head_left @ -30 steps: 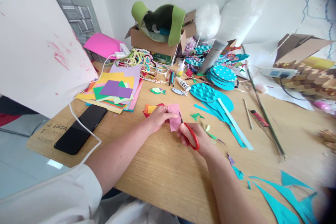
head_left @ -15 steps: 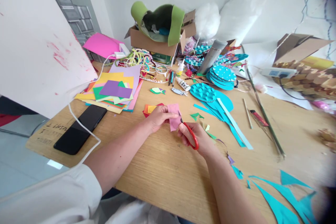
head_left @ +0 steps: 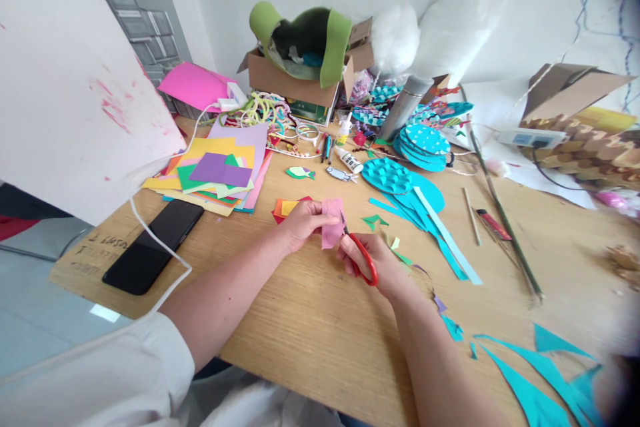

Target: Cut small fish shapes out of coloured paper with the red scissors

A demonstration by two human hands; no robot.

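Paper (head_left: 332,233): pink, held above the desk (head_left: 300,327)
Left hand (head_left: 303,225): pinching paper's left side in fingers (head_left: 326,220)
Right hand (head_left: 374,260): gripping red-handled scissors (head_left: 363,249), blades at paper's right edge
Phone (head_left: 145,260): beneath white cable (head_left: 160,242)

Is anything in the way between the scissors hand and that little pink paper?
Nothing visible is in the way: the right hand holds the red-handled scissors, whose blades already meet the right edge of the pink paper.

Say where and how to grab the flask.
I'd take the flask around its exposed mid-body, coming from above and the near side. It's cylindrical, leans right in view, and the blue discs crowd its lower right.
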